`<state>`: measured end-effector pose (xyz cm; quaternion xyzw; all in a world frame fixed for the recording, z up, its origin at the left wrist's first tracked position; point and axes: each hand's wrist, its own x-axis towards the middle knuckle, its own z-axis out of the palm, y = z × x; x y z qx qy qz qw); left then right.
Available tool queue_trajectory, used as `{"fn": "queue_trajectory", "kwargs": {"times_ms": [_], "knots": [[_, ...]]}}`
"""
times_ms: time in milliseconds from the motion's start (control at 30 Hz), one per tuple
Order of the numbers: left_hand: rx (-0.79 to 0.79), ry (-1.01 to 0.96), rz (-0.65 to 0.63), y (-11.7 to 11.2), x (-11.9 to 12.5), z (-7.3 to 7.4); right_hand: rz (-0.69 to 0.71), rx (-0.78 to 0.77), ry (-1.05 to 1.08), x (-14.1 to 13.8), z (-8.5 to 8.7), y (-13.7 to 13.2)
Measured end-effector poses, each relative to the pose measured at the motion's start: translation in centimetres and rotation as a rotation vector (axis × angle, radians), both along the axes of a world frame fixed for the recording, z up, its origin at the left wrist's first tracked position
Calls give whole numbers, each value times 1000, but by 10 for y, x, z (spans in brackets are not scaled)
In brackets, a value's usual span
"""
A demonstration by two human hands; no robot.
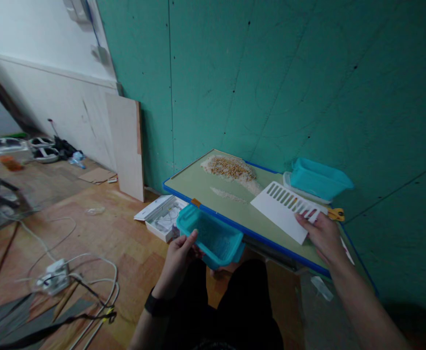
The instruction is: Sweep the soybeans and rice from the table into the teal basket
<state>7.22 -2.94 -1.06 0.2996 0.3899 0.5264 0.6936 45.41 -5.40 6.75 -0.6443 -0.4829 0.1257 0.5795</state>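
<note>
My left hand [184,250] grips the rim of a teal plastic container [213,238], thumb over the edge, just below the table's blue front edge. Its inside looks bare apart from what may be specks. In my right hand [320,233] is a flat white slotted plastic board [280,214], held over the right part of the green tabletop [198,184]. The board's far corner comes close to a heap of yellow kernels and pale grains [231,169] at the back of the table. A thin streak of pale grains [227,195] lies in front of the heap.
A second teal container [318,177] rests on a white lid [293,187] at the back right, beside a yellow-handled tool [336,214]. An opened white box [162,218] sits on the floor. Cables and a power strip [54,277] lie lower left. A green wall [271,87] stands behind.
</note>
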Motion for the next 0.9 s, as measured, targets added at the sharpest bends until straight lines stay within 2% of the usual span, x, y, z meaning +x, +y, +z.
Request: {"fn": "queue_trajectory", "kwargs": {"times_ms": [200, 567, 900], "knots": [[16, -35, -5, 0, 0, -3, 53, -34, -45, -24, 8, 30], [13, -26, -7, -2, 0, -1, 124, -35, -110, -58, 7, 58], [7, -21, -8, 1, 0, -1, 194, -30, -167, -84, 1, 94]]}}
